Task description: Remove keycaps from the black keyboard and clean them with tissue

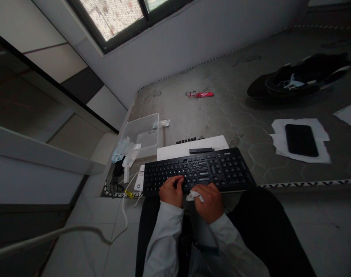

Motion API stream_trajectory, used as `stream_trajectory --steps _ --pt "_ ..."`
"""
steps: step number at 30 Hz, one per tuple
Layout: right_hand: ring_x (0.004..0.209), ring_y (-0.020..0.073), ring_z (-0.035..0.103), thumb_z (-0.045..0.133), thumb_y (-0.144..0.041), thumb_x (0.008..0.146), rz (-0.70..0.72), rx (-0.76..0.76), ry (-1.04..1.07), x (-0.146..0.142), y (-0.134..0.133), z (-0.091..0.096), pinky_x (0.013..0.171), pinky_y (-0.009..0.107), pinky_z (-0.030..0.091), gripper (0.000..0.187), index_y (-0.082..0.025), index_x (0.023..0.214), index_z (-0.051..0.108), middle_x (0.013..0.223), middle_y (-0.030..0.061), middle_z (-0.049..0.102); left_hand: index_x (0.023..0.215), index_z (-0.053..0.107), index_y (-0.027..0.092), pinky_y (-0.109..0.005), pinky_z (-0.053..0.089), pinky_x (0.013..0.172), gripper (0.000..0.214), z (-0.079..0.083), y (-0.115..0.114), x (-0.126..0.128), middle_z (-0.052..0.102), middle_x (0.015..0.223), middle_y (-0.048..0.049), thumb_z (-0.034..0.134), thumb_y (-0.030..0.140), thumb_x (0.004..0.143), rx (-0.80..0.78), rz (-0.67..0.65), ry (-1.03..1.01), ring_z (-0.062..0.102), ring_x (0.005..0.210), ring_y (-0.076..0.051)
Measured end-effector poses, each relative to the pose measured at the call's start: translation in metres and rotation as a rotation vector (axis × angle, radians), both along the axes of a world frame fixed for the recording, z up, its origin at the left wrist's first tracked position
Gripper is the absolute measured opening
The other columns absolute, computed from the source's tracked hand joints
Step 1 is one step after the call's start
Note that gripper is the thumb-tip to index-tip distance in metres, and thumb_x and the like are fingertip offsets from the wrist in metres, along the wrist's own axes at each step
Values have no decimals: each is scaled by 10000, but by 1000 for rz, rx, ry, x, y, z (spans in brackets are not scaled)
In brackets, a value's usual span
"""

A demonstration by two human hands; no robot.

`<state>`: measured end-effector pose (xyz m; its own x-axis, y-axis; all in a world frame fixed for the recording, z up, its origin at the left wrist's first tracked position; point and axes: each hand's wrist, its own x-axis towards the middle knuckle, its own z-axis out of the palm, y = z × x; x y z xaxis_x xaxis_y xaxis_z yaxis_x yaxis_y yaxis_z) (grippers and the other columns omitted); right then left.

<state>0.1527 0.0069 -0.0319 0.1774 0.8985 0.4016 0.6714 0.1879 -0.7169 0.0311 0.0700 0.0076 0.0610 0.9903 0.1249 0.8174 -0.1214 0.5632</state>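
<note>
A black keyboard lies at the near edge of a grey mattress, partly on a white board. My left hand rests on the keyboard's lower left keys with its fingers curled. My right hand is closed around a small crumpled white wipe and presses it against the front edge of the keyboard. Both my arms are in white sleeves.
A clear plastic box sits left of the keyboard, with wrappers beside it. A black phone lies on a white tissue at right. A dark helmet-like object and a red packet lie farther back. A white cable trails over the floor.
</note>
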Motion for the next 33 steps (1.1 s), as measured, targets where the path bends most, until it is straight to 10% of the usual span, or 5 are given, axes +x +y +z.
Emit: stream_trajectory --steps 33 --pt "645 155 523 447 -53 675 13 4 22 0 0 0 666 312 276 189 -188 687 579 654 19 615 777 727 250 -278 476 701 116 4 1 4 723 764 0 635 309 740 -128 141 -70 654 716 -164"
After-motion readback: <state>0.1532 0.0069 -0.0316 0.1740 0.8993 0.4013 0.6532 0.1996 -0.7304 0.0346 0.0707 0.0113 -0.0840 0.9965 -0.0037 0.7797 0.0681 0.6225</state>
